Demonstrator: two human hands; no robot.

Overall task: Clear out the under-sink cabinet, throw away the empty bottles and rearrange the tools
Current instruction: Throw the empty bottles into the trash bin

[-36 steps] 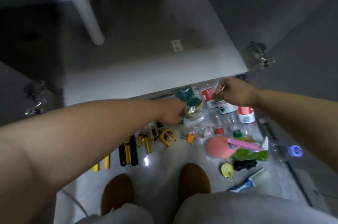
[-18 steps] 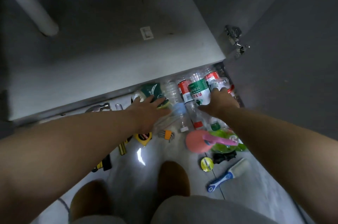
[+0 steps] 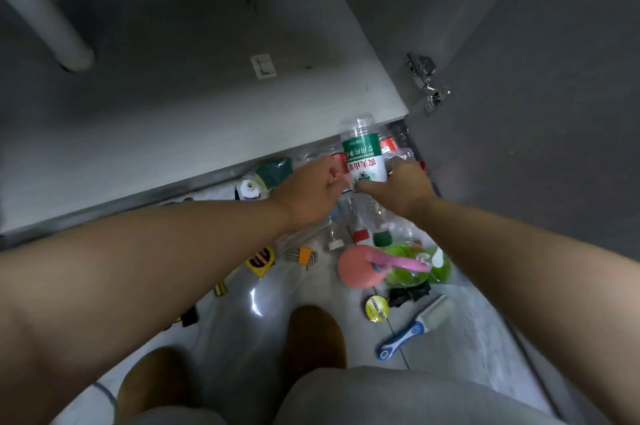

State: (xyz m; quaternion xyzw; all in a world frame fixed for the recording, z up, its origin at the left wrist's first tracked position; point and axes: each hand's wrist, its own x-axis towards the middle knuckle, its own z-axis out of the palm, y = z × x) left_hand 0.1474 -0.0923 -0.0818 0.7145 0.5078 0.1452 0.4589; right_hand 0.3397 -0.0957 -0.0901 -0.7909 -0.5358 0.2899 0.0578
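My left hand (image 3: 311, 194) and right hand (image 3: 401, 187) close around a bundle of empty bottles (image 3: 363, 157), pressing them between the palms. Caps point toward me, bases toward the cabinet floor (image 3: 207, 95) beyond, I judge so several lift together for binning.

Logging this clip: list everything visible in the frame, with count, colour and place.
Plastic bottles: several, clear, green or red labels, floor by cabinet edge, bunched between both hands.
Tape measure: one, yellow-black, floor centre.
Hex keys: one set, orange holder.
Pink brush: one, beside green bag.
Blue-white brush: one, floor right.
Cabinet floor: grey, bare but for a white pipe.
Left hand, right hand: on the bottles.
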